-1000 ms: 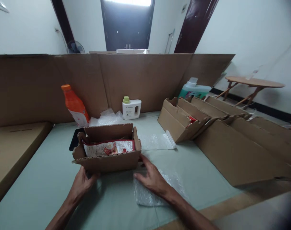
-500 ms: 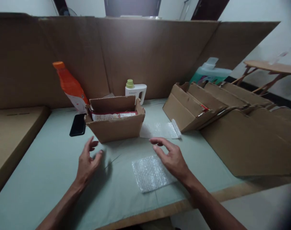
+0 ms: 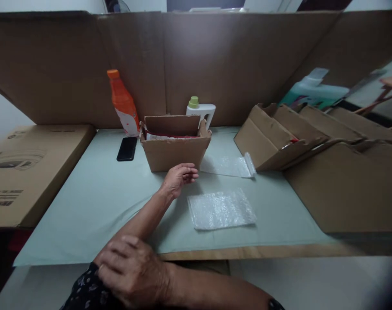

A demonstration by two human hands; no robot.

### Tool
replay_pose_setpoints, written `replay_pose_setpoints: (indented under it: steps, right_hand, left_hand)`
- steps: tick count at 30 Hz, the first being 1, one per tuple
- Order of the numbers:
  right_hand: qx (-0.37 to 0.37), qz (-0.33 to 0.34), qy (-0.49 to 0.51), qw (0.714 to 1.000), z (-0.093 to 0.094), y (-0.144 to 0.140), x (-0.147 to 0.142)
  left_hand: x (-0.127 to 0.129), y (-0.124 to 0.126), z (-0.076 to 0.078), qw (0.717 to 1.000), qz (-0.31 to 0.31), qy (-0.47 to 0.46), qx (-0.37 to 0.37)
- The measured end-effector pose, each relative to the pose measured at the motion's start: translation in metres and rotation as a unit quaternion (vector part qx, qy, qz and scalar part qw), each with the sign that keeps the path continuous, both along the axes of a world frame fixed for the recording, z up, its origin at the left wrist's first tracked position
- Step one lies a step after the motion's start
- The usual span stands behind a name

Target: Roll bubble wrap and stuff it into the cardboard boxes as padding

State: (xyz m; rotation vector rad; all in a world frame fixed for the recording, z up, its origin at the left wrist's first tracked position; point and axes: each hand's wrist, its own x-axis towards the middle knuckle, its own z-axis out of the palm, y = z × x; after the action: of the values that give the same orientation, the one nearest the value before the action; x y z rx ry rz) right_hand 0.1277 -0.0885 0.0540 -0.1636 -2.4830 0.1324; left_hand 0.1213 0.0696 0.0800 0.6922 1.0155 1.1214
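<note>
My left hand (image 3: 181, 178) is stretched out over the cloth just in front of a small open cardboard box (image 3: 175, 155), fingers loosely bent with nothing in them. Across my body comes my right hand (image 3: 134, 269), its fingers curled over my left forearm near the dark patterned sleeve (image 3: 92, 288). A folded sheet of bubble wrap (image 3: 220, 209) lies flat to the right of my left hand. Behind it rests another bubble-wrap piece (image 3: 226, 165), rolled at its right end. Packets with white and red parts (image 3: 160, 137) show inside the box, mostly hidden by its front wall.
A black phone (image 3: 126, 149) and an orange bottle (image 3: 123, 105) stand left of the box; a white jug with a green cap (image 3: 200, 111) is behind it. Several cardboard boxes (image 3: 344, 185) fill the right side. A large flat carton (image 3: 31, 172) lies left. Cardboard panels (image 3: 231, 64) wall the back.
My left hand has moved right, towards the box's front. My right hand has left the bubble wrap and come back onto my left forearm. The view has shifted left.
</note>
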Motion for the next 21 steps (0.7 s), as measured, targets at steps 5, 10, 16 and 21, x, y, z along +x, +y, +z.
replay_pose_setpoints:
  steps: [5,10,16,21]
  right_hand:
    - [0.001,-0.278,0.079,0.957,0.015,0.060,0.090]
    - [-0.056,-0.542,0.080,0.835,0.008,0.089,0.230]
    - [-0.287,-0.571,0.059,0.767,-0.030,0.077,0.251]
    - [-0.324,-0.503,0.107,0.794,-0.033,0.078,0.211]
  left_hand:
    - [-0.026,-0.027,-0.004,0.996,-0.005,0.089,0.008]
    - [-0.049,-0.074,-0.014,0.970,-0.006,0.242,0.037]
    - [0.002,-0.087,-0.039,0.816,-0.143,0.544,0.138]
    - [-0.028,-0.079,-0.032,0.821,-0.079,0.547,0.141]
